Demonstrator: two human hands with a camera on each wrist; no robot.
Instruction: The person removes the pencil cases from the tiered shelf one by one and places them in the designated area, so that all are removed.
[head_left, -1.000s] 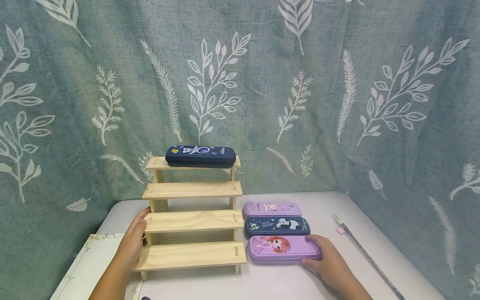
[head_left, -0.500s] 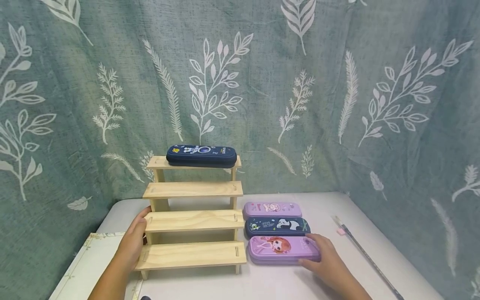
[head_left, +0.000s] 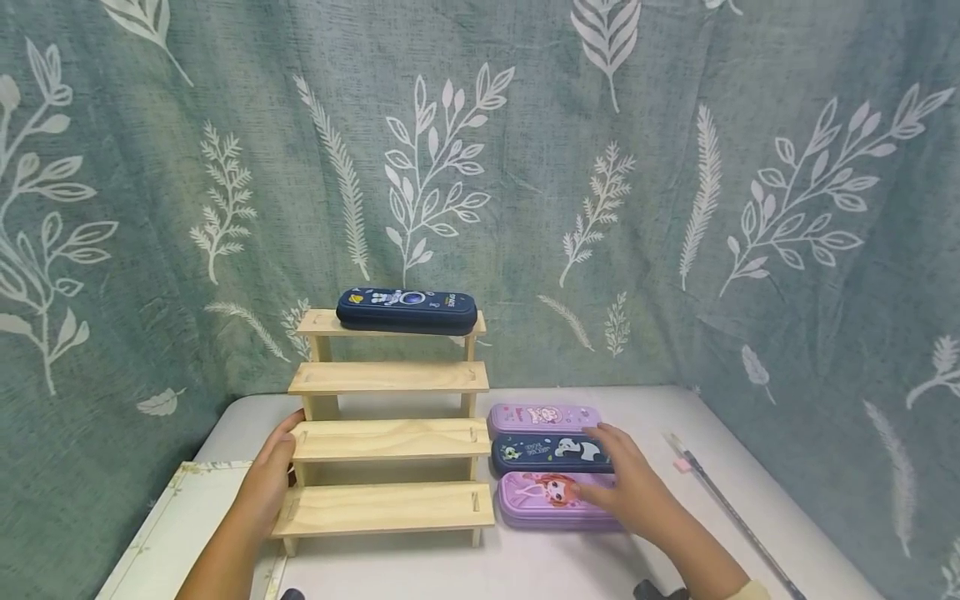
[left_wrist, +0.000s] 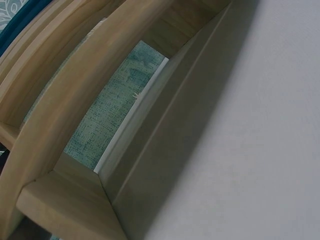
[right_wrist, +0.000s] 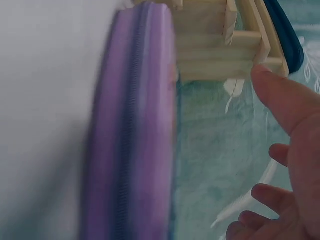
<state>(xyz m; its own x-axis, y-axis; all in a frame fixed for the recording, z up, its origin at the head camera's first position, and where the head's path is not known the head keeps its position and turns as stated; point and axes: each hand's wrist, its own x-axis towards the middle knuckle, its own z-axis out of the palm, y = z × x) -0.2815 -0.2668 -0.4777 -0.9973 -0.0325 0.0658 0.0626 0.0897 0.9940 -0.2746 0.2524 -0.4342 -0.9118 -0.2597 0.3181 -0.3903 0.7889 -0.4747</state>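
Note:
On the left stands a four-step wooden display shelf (head_left: pixel 390 504), its left side gripped by my left hand (head_left: pixel 258 479), whose fingers are partly behind it. A dark blue pencil case (head_left: pixel 405 311) with an astronaut lies on the top step. Right of the shelf, pencil cases lie in a row: a purple one with a girl's picture (head_left: pixel 525 497) in front, a navy panda one (head_left: pixel 532 450), and a lilac one (head_left: pixel 517 417) behind. My right hand (head_left: pixel 637 492) hovers over the front two with spread fingers, holding nothing; the right wrist view shows the purple case's zipped side (right_wrist: pixel 150 130).
A long paintbrush-like stick (head_left: pixel 738 518) lies at the right, beside a small pink piece (head_left: pixel 681 464). A pale patterned board (head_left: pixel 176 517) lies left of the shelf. A dark object (head_left: pixel 654 591) shows at the bottom edge, and a leaf-patterned curtain (head_left: pixel 525 208) hangs behind.
My right hand has let go of the purple pencil case's right end and moved up and left over the front two cases. The left hand stays on the shelf.

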